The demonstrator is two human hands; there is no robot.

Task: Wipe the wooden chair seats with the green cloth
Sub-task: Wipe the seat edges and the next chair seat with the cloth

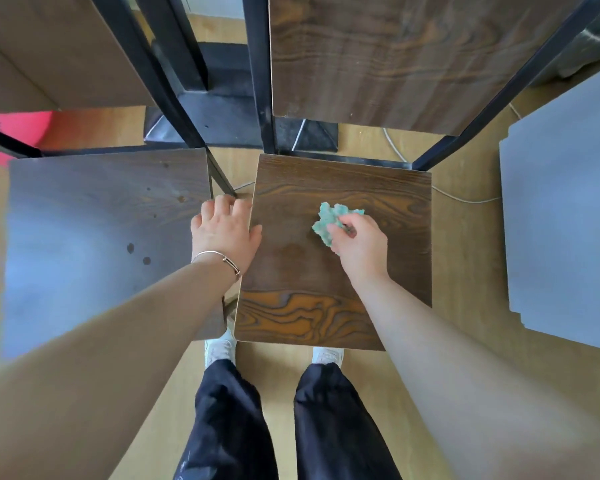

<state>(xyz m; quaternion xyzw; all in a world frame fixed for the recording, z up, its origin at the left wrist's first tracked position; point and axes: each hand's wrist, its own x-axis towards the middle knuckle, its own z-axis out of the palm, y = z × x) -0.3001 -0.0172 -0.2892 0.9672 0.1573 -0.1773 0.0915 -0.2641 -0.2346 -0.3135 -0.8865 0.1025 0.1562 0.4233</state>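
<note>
My right hand (pixel 359 244) holds the green cloth (pixel 333 220) bunched up between curled fingers and thumb, and presses it down on the middle chair seat (pixel 326 306). The cloth sits a little past the middle of that seat, nearer its back edge than its front, with its crumpled end sticking out beyond my knuckles.

My left hand (pixel 222 230) lies across the left edge of the same seat. Its thumb is flat on the wood and its fingers are spread and only loosely bent over the narrow gap toward the left chair seat (pixel 101 237), with nothing held in them. A thin bracelet (pixel 219 259) circles that wrist.

The left seat shows a few dark spots near its right edge. A third seat (pixel 561 237) stands off to the right, washed pale by glare. The wooden backrest (pixel 395 53) rises behind the middle seat, and my shoes (pixel 220 349) stand on the floor at its front edge.
</note>
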